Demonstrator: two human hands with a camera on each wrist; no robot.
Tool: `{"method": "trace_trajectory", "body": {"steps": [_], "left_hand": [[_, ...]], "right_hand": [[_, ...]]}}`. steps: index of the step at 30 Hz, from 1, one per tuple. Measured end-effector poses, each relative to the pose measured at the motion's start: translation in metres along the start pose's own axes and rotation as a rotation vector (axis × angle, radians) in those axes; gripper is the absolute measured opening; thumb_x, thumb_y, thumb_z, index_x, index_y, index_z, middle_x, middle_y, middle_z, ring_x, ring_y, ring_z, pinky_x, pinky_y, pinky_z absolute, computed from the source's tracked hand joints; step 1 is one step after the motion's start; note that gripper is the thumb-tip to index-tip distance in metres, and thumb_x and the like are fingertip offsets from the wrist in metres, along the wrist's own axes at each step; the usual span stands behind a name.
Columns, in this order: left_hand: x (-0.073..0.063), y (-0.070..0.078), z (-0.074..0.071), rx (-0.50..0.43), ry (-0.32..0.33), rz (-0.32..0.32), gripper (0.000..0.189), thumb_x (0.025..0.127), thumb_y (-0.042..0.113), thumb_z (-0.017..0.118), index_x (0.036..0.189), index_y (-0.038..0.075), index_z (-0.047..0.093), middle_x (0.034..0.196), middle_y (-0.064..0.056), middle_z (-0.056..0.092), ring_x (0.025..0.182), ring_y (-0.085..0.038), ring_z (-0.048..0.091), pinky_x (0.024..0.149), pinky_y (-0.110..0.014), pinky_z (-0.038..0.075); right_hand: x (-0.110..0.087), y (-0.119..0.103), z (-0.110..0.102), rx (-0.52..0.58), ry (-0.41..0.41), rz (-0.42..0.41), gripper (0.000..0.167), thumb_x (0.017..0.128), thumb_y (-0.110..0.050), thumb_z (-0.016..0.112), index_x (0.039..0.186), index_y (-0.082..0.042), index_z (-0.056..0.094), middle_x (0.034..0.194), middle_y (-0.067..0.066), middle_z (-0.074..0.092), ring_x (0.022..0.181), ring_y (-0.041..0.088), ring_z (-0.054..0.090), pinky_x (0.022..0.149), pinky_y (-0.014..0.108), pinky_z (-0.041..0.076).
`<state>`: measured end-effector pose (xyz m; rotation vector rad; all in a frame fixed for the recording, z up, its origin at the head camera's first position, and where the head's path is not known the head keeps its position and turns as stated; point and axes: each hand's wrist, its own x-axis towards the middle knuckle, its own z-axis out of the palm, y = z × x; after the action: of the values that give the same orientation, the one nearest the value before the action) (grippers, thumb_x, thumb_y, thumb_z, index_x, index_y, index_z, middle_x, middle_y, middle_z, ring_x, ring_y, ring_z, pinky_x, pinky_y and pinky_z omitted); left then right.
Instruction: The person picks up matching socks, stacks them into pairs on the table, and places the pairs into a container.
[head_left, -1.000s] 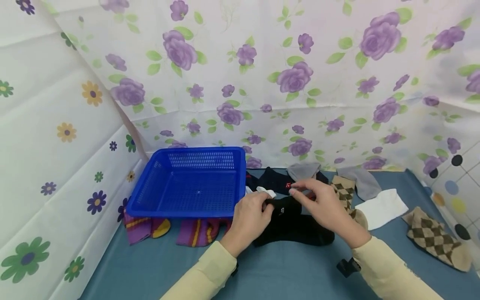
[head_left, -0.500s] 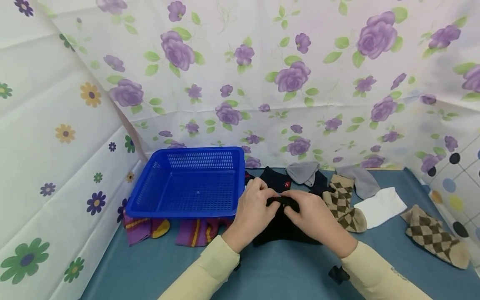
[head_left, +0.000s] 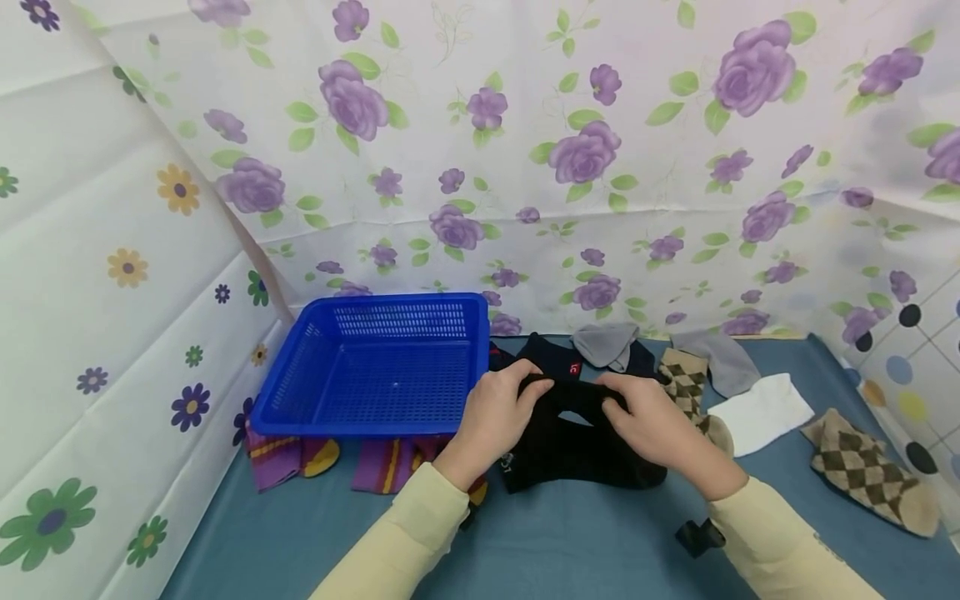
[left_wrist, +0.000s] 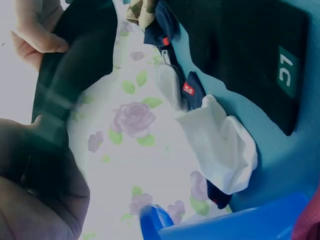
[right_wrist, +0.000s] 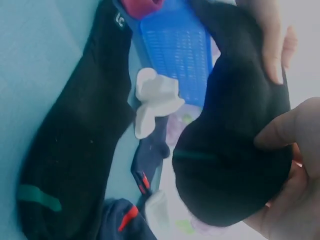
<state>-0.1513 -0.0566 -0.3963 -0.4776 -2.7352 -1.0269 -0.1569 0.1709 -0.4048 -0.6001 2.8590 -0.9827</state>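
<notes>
Black sock (head_left: 576,393) spans gap between left fingers (head_left: 534,392) and right fingers (head_left: 621,384), both clamped on it.

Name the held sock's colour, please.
The sock is mainly black, seen best in the right wrist view.

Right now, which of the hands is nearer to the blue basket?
Left. The left hand is just beside the blue basket; the right hand is farther away, to the basket's right.

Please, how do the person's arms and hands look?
Both arms have long, pale yellow sleeves that reach the wrists. The left hand and right hand wear no gloves. A small black device shows beside the right wrist.
</notes>
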Motion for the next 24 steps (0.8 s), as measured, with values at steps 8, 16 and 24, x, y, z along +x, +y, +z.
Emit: {"method": "trace_trajectory", "body": {"steps": [8, 16, 24], "left_hand": [[0.003, -0.007, -0.004, -0.058, -0.066, -0.132, 0.049, 0.078, 0.063, 0.060, 0.108, 0.025, 0.063, 0.051, 0.005, 0.049, 0.037, -0.013, 0.039, 0.037, -0.029, 0.033], [0.002, -0.013, -0.008, 0.038, -0.065, -0.097, 0.039, 0.076, 0.050, 0.071, 0.099, 0.018, 0.069, 0.067, 0.005, 0.061, 0.043, -0.008, 0.047, 0.040, -0.025, 0.038], [0.002, -0.020, -0.010, -0.035, -0.056, -0.073, 0.045, 0.091, 0.050, 0.052, 0.112, 0.012, 0.063, 0.099, -0.006, 0.065, 0.081, -0.018, 0.064, 0.070, -0.034, 0.054]], "right_hand": [[-0.001, 0.007, -0.011, 0.036, 0.012, -0.043, 0.027, 0.097, -0.024, 0.051, 0.123, -0.030, 0.057, 0.072, -0.004, 0.059, 0.035, 0.011, 0.037, 0.045, 0.026, 0.039], [-0.003, 0.015, -0.013, 0.082, 0.136, -0.061, 0.033, 0.097, -0.023, 0.049, 0.130, -0.031, 0.046, 0.095, 0.002, 0.065, 0.058, 0.012, 0.059, 0.049, 0.026, 0.043], [-0.008, 0.021, -0.014, 0.111, 0.260, -0.125, 0.035, 0.094, -0.019, 0.055, 0.126, -0.027, 0.044, 0.110, 0.000, 0.065, 0.072, 0.007, 0.062, 0.056, 0.025, 0.044]]}}
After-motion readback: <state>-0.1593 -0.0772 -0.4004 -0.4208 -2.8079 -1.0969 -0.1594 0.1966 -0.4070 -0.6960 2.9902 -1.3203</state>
